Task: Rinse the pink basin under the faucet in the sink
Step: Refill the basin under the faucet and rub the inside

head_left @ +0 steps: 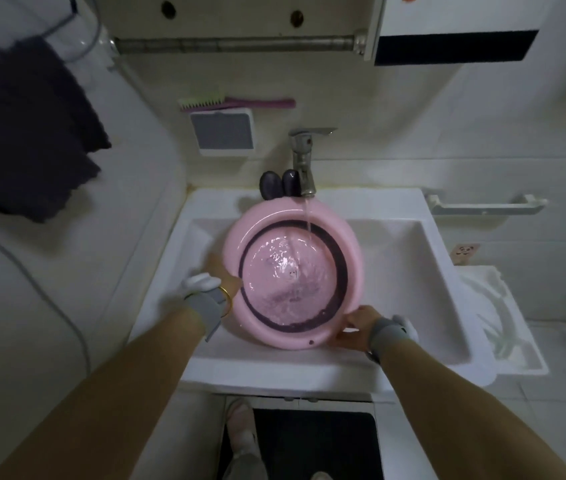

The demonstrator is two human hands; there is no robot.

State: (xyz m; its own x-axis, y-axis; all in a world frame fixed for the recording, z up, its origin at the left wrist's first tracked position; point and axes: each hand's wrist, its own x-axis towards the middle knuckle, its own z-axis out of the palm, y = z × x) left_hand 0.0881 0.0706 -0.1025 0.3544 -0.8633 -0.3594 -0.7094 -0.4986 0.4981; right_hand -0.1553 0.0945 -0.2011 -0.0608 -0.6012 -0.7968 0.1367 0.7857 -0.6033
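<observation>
The pink basin [350, 244] with a dark purple band inside sits in the white sink [409, 268], under the chrome faucet [304, 161]. A stream of water [307, 216] runs from the spout into the basin, and rippling water covers its bottom. My left hand [221, 271] grips the basin's left rim, thumb on the inner side. My right hand [357, 327] holds the near right rim, fingers curled under its edge. Both wrists wear grey straps with white pieces.
Two dark purple oval objects [279, 185] stand left of the faucet. A white wall box [222, 131] carries a pink brush [236, 102]. A dark towel [28, 126] hangs at left. A white rack [503, 317] sits right of the sink, and a white handle [485, 204] is on the wall.
</observation>
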